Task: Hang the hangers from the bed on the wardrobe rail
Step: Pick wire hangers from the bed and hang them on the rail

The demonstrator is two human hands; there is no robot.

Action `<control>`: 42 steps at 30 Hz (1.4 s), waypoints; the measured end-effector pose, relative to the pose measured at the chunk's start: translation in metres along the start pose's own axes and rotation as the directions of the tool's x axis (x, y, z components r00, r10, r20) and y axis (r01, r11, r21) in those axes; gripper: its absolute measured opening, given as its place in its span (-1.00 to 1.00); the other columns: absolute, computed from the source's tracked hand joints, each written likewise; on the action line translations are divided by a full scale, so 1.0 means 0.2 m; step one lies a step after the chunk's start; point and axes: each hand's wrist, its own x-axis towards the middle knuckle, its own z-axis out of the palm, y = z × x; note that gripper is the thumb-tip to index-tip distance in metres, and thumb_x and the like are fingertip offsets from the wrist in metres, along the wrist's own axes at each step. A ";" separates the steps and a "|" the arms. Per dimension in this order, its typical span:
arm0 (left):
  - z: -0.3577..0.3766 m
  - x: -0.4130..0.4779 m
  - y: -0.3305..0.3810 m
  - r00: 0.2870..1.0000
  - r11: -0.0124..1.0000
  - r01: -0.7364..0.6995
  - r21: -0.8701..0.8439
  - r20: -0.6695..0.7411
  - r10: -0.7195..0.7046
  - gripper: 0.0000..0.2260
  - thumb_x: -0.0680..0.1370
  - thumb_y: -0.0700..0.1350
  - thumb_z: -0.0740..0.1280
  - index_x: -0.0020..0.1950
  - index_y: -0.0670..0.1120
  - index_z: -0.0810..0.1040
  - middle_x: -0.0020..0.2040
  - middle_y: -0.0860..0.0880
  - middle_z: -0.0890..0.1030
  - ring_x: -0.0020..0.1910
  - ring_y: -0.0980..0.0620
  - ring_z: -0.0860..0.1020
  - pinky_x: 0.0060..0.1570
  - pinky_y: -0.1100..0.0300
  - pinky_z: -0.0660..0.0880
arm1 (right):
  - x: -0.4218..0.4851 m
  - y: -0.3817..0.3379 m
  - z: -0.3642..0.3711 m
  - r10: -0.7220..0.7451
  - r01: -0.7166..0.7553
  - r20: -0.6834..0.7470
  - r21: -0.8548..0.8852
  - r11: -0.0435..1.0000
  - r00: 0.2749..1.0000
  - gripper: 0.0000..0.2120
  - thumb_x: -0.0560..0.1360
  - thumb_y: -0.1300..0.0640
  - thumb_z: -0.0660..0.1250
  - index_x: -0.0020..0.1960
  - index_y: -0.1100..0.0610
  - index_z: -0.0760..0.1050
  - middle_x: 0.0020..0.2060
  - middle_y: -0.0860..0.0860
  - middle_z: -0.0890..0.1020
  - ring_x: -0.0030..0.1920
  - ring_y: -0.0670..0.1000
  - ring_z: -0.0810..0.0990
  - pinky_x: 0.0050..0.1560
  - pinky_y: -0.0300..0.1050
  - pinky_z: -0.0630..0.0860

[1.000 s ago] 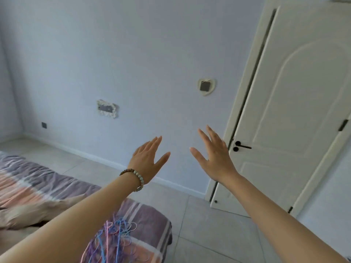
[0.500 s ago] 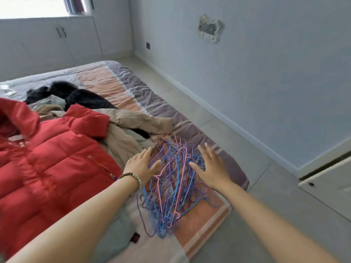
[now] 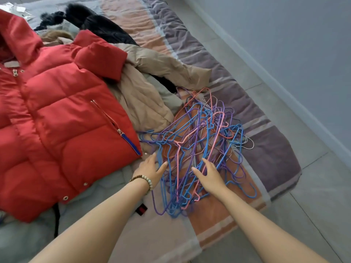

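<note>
A tangled heap of thin wire hangers (image 3: pixel 199 141), blue, purple and pink, lies on the striped bed cover (image 3: pixel 269 149) near the bed's corner. My left hand (image 3: pixel 150 170), with a bead bracelet on the wrist, hovers at the heap's left edge, fingers spread and holding nothing. Over the near middle of the heap is my right hand (image 3: pixel 209 175), also open, its fingertips at or just above the wires. No wardrobe rail is in view.
A red puffer jacket (image 3: pixel 57 120) covers the bed's left side. Beside it lie a beige coat (image 3: pixel 148 86) and black garments (image 3: pixel 102 27). Grey tiled floor (image 3: pixel 303 215) and a pale wall with a skirting board run along the right.
The view swung from the wall and door down onto the bed. Both open hands came down with it and now sit at the hanger heap.
</note>
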 end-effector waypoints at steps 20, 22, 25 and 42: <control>0.15 0.10 0.04 0.980 0.678 0.122 -0.725 -0.018 -0.196 -0.71 0.54 -0.19 0.29 0.26 -0.16 0.44 0.05 -0.09 0.56 -0.05 -0.04 0.57 0.08 0.03 0.53 | 0.18 0.06 0.13 0.159 -0.040 -0.261 0.408 0.912 0.952 -0.91 0.55 0.17 0.27 -0.09 0.15 0.54 -0.29 -0.08 0.62 -0.18 -0.06 0.56 -0.22 -0.19 0.42; 0.09 0.08 0.11 0.986 0.652 0.008 -0.758 -0.104 -0.134 -0.75 0.53 -0.21 0.31 0.21 -0.16 0.48 -0.02 -0.08 0.60 -0.14 0.02 0.57 0.03 0.05 0.55 | 0.14 0.07 0.07 0.157 0.018 -0.291 0.521 0.854 0.944 -0.89 0.55 0.20 0.28 -0.15 0.17 0.52 -0.45 -0.14 0.63 -0.37 -0.20 0.53 -0.29 -0.30 0.36; -0.01 0.01 0.24 0.985 0.532 -0.110 -0.840 -0.163 -0.054 -0.83 0.53 -0.23 0.30 0.12 -0.17 0.54 -0.16 -0.05 0.64 -0.28 0.13 0.59 -0.19 0.28 0.57 | 0.05 0.04 -0.04 0.149 0.082 -0.304 0.632 0.771 0.941 -0.92 0.54 0.24 0.28 -0.14 0.19 0.49 -0.45 -0.08 0.66 -0.44 -0.14 0.59 -0.31 -0.30 0.48; -1.09 -1.13 1.31 0.660 0.206 -0.552 -0.808 -0.272 0.701 -0.89 0.54 -0.27 0.26 -0.09 -0.14 0.57 -0.37 0.09 0.67 -0.42 0.17 0.61 -0.33 0.36 0.57 | -1.37 -0.83 -1.19 -0.141 0.616 -0.823 0.286 0.734 0.550 -0.83 0.53 0.00 0.26 0.05 0.05 0.52 -0.09 -0.04 0.66 -0.20 -0.19 0.63 -0.18 -0.32 0.56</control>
